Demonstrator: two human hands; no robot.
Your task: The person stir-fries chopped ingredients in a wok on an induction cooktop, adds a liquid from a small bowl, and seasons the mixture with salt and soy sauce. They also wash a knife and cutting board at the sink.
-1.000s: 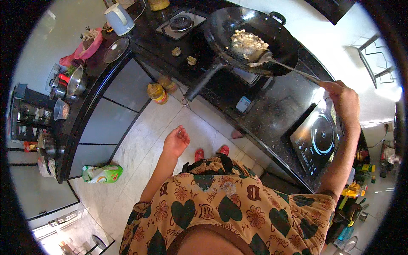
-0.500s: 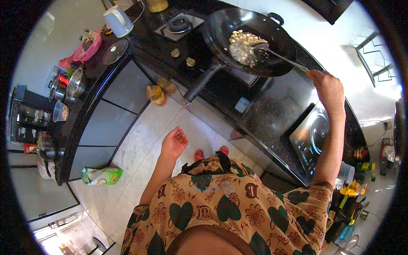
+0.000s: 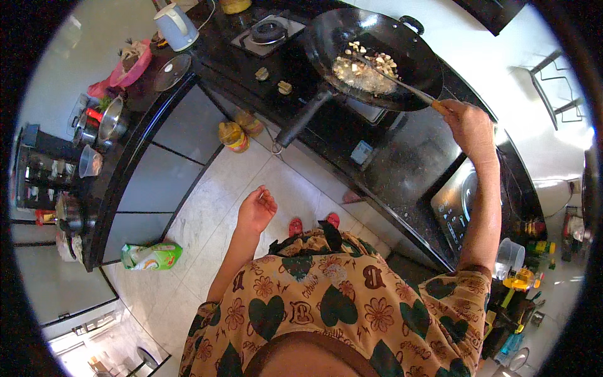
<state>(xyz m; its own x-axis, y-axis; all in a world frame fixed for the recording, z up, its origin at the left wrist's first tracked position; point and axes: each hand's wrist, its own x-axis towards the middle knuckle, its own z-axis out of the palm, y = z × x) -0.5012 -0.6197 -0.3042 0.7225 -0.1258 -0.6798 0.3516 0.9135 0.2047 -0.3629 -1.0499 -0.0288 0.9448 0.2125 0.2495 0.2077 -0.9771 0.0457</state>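
Holding the spatula (image 3: 411,89) by its handle, your right hand (image 3: 468,129) has fingers wrapped around the end, right of the wok (image 3: 418,69). The blade end is down in the food (image 3: 364,74), so its exact outline is hard to make out. Food is pale chunks and bits, bunched on the wok's bottom, some glossy. Wok sits on the stove, long handle (image 3: 304,118) slanting toward the counter's front edge, small loop grip (image 3: 411,25) on the far side.

Your left hand (image 3: 257,210) is released, fingers loosely curled, hanging over the floor in front of your body (well apart from the wok and counter). Your red shoes (image 3: 296,226) show just right of it.

Left of the wok: two stove knobs (image 3: 284,87) and a second burner (image 3: 268,31). Right, under your forearm: a flat cooktop (image 3: 449,213), partly covered by that arm. A clear tub (image 3: 510,254) stands just beside your right elbow.

Side counter, your left: blue kettle (image 3: 176,26), glass lid (image 3: 173,72), pink basin (image 3: 133,69) with stuff in it, metal pot (image 3: 113,118), clear bowl (image 3: 91,162). On the floor: yellow jug (image 3: 233,137) near the cabinets, green-and-white bag (image 3: 154,256) against the left ones.
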